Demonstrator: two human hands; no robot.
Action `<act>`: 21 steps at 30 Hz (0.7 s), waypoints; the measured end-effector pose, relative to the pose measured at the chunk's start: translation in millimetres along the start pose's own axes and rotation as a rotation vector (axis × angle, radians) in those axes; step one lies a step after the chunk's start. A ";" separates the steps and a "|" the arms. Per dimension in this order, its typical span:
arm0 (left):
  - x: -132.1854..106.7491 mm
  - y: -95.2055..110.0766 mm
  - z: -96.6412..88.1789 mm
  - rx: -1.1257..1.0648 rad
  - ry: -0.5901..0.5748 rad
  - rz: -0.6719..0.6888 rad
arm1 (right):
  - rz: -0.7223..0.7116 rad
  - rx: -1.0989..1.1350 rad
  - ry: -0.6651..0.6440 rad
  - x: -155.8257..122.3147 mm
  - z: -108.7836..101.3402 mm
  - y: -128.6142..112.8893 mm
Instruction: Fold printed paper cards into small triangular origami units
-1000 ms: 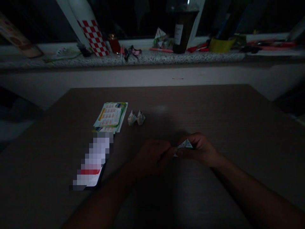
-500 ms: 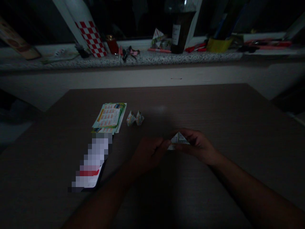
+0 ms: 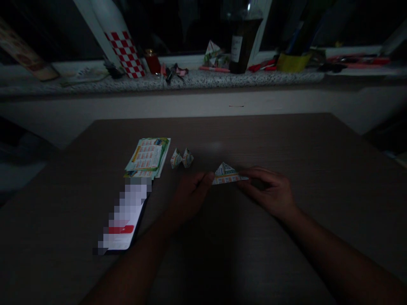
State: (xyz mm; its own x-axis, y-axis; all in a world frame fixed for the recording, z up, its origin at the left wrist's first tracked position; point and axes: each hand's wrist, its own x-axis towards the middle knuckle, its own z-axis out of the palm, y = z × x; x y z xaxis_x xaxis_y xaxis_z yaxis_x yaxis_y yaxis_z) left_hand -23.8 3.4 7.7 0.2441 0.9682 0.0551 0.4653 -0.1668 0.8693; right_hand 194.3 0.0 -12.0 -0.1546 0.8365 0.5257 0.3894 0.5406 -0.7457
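Observation:
A small printed paper [image 3: 225, 174], folded into a triangle with a strip along its base, is held between my hands above the table [image 3: 273, 140]. My left hand [image 3: 193, 190] pinches its left corner between thumb and fingers. At the right corner, the thumb and fingertips of my right hand [image 3: 270, 188] close on the paper. Two small folded paper pieces [image 3: 182, 158] stand side by side, beyond my left hand. Left of them lies a stack of printed paper sheets [image 3: 146, 156].
A phone [image 3: 130, 220] with a lit, partly blurred screen lies left of my left forearm. Along the granite windowsill [image 3: 197, 80] stand a red-and-white checkered bottle [image 3: 127, 55], a dark bottle with a white label [image 3: 238, 46], a yellow container [image 3: 292, 62] and small odds and ends.
Both hands have moved slightly away from me and the left one leftward. The folded paper has shifted up and left, and more of its printed lower strip shows between my fingers.

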 end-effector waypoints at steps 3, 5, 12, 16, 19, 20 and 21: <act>-1.0 1.6 0.2 0.081 0.017 0.036 | 0.010 0.000 0.013 0.6 0.0 -0.2; -2.8 4.3 -0.3 0.199 0.068 0.109 | 0.031 -0.003 0.022 0.4 0.7 0.7; -6.6 5.9 1.9 0.522 0.097 0.274 | 0.104 -0.014 0.047 -0.2 1.8 -0.9; -6.0 2.4 4.0 0.546 0.103 0.308 | 0.129 0.020 0.051 -0.3 3.2 -2.0; -5.9 2.1 4.7 0.543 0.092 0.304 | 0.145 0.029 0.049 -0.6 4.2 -1.0; -5.9 2.3 4.9 0.545 0.088 0.295 | 0.147 0.032 0.050 -0.8 4.4 -0.6; -5.9 2.7 5.0 0.547 0.085 0.286 | 0.146 0.033 0.055 -0.9 4.6 -0.2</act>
State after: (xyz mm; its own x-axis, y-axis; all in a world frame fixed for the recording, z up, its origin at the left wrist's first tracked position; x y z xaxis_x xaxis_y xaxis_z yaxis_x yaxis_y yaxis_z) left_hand -19.8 -3.7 7.3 0.3654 0.8790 0.3064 0.7656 -0.4710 0.4382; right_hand 190.2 -0.5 -14.2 -0.0484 0.9009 0.4314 0.3738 0.4168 -0.8286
